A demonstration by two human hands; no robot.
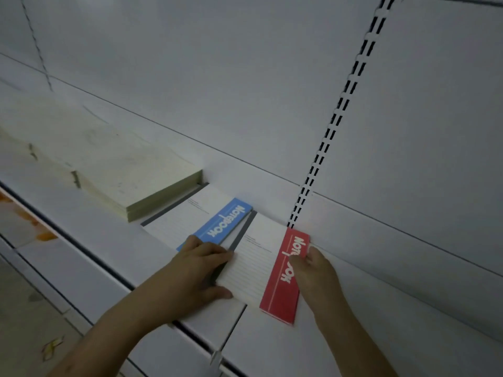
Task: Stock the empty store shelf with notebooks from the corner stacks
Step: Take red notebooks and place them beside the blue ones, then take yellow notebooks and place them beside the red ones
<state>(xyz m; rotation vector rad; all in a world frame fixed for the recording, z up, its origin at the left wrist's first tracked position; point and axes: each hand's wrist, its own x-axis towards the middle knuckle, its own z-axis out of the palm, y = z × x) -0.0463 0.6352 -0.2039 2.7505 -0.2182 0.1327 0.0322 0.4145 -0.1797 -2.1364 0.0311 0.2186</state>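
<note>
A red-banded notebook (261, 265) lies flat on the white shelf (109, 229), its red strip printed "Notebook". My left hand (196, 270) grips its left spine edge, thumb curled under the near side. My right hand (313, 270) pinches the red right edge, thumb on top of the cover. Just left of it a blue-banded notebook (196, 216) lies flat, its near corner under my left hand. Further left sits a stack of cream-covered notebooks (114, 170).
The white back panel (245, 91) rises behind the shelf, with a slotted upright (334, 123) running down to the red notebook's far corner. The shelf's front rail (81, 270) runs diagonally below my left arm. Tiled floor (24, 308) shows at lower left.
</note>
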